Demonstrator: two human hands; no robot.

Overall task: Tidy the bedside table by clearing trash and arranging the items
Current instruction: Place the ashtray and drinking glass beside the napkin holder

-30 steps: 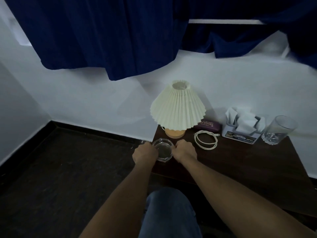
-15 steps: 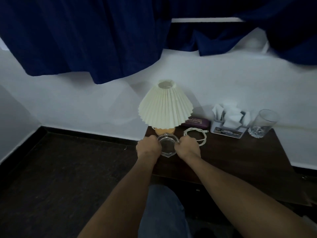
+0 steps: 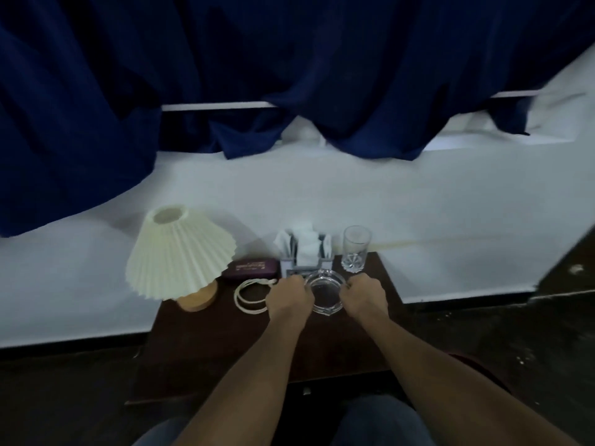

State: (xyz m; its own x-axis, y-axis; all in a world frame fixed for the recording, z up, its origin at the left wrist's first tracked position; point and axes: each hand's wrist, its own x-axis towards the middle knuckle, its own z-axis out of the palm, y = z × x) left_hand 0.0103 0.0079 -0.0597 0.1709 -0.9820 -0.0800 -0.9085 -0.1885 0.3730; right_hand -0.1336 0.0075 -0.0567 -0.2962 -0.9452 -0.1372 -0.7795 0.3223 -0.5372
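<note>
A clear glass ashtray (image 3: pixel 325 292) is over the dark wooden bedside table (image 3: pixel 225 355), just in front of the tissue holder (image 3: pixel 304 252). My left hand (image 3: pixel 289 299) grips its left rim and my right hand (image 3: pixel 363 294) grips its right rim, fingers curled. Whether the ashtray rests on the table or hovers just above it I cannot tell. A coiled white cable (image 3: pixel 249 292) lies left of my left hand. A drinking glass (image 3: pixel 355 247) stands at the back right corner.
A cream pleated lamp (image 3: pixel 178 252) on a wooden base stands at the table's back left. A dark maroon case (image 3: pixel 251 268) lies behind the cable against the white wall. Dark blue curtains (image 3: pixel 257 75) hang above. Dark floor surrounds the table.
Both hands have carried the ashtray from beside the lamp at the table's left to the right, in front of the tissue holder. The view has swung right as well.
</note>
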